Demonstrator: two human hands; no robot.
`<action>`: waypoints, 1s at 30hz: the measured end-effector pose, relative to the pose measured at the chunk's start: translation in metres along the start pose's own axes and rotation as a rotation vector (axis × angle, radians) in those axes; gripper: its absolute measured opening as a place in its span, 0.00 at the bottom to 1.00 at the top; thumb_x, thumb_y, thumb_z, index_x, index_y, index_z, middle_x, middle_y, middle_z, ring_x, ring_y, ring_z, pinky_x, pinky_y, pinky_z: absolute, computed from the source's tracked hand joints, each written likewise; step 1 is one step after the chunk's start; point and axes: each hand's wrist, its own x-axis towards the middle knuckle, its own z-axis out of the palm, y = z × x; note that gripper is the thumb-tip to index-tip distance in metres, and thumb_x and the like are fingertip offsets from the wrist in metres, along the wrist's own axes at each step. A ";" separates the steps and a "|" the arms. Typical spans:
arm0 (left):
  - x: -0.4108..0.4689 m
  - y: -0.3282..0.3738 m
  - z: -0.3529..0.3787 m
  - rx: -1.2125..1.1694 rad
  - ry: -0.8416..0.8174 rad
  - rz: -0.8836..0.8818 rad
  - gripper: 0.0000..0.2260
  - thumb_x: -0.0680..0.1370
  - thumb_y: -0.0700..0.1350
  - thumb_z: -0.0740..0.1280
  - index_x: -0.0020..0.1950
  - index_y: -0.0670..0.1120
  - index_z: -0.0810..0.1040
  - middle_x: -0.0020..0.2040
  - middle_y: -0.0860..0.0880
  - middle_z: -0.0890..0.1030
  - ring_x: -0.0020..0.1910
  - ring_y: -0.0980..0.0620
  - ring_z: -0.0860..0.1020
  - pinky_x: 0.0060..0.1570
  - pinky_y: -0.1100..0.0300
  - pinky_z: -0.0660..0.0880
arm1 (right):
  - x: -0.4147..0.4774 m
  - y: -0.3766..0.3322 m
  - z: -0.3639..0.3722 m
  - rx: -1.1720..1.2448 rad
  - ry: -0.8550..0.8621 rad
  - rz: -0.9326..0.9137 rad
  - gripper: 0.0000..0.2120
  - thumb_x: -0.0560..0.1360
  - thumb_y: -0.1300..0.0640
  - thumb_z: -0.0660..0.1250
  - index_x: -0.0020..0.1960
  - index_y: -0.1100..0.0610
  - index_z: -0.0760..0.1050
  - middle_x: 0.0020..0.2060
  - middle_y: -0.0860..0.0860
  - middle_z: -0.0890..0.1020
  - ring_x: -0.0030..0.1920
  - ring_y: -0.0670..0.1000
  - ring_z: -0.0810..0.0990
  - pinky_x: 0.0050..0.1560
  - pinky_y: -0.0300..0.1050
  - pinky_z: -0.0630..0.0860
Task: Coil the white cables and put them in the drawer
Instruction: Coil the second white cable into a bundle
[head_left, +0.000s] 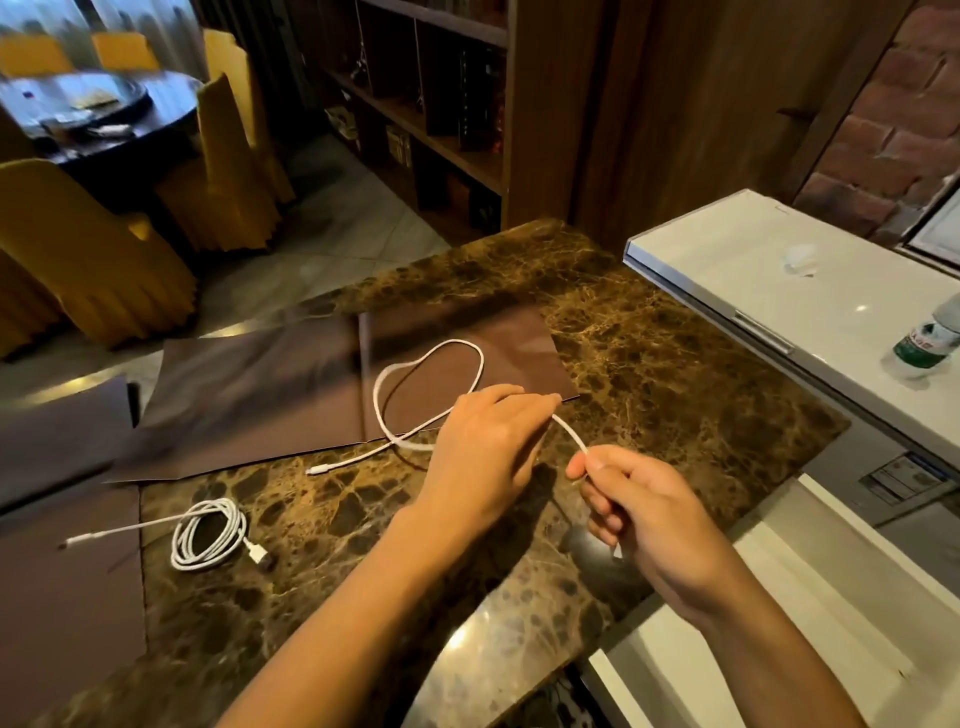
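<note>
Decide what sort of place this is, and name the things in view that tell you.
Probably a home or restaurant dining area: a marble counter, a round dining table with yellow-covered chairs, and a wooden bookshelf behind.

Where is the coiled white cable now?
The coiled white cable lies on the marble counter, lower left in the head view, left of both hands, beside a brown mat.

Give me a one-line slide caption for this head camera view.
Both hands, left hand and right hand, stretch a loose white cable; coiled cable on marble counter.
</note>
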 end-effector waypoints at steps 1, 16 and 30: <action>0.001 -0.002 0.002 -0.028 -0.017 -0.017 0.16 0.78 0.45 0.65 0.65 0.45 0.81 0.57 0.48 0.85 0.56 0.45 0.82 0.55 0.47 0.77 | -0.002 0.001 0.003 0.106 -0.035 0.031 0.14 0.83 0.58 0.58 0.47 0.59 0.81 0.31 0.51 0.70 0.29 0.46 0.66 0.30 0.41 0.64; -0.037 0.080 0.013 -0.484 -0.143 -0.319 0.14 0.84 0.47 0.59 0.40 0.45 0.75 0.35 0.50 0.77 0.36 0.53 0.74 0.40 0.55 0.72 | 0.046 -0.027 0.004 0.317 0.167 -0.237 0.13 0.83 0.59 0.58 0.46 0.58 0.78 0.31 0.49 0.71 0.30 0.46 0.65 0.33 0.44 0.61; 0.019 0.036 -0.021 -0.376 -0.053 -0.191 0.22 0.78 0.52 0.70 0.27 0.45 0.72 0.25 0.48 0.73 0.26 0.52 0.71 0.32 0.58 0.68 | 0.006 0.041 0.022 -0.075 0.031 -0.206 0.17 0.79 0.48 0.58 0.37 0.54 0.77 0.31 0.50 0.78 0.34 0.45 0.76 0.38 0.42 0.73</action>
